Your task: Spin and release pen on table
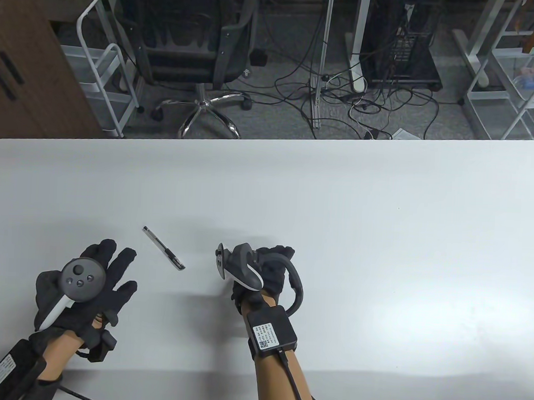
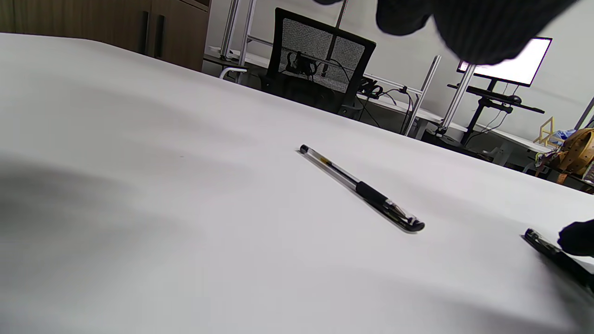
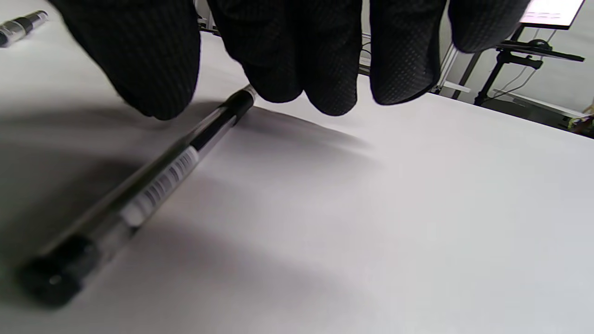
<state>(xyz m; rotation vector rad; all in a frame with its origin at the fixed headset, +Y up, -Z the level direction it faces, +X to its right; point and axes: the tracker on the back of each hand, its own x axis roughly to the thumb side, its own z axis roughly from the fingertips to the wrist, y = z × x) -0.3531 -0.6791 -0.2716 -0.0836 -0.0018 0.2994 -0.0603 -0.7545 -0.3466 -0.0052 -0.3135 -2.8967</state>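
A clear pen with a black grip lies diagonally on the white table, between my hands; it also shows in the left wrist view. My left hand rests flat and spread, empty, just left of it. My right hand is curled downward over a second pen, which lies flat on the table. Its fingertips hang at that pen's far end and the thumb is apart from it. The hand hides this pen in the table view. Its end shows in the left wrist view.
The table's far edge runs across the middle of the table view. Beyond it are an office chair, cables and metal racks on the floor. A wooden cabinet stands at the far left.
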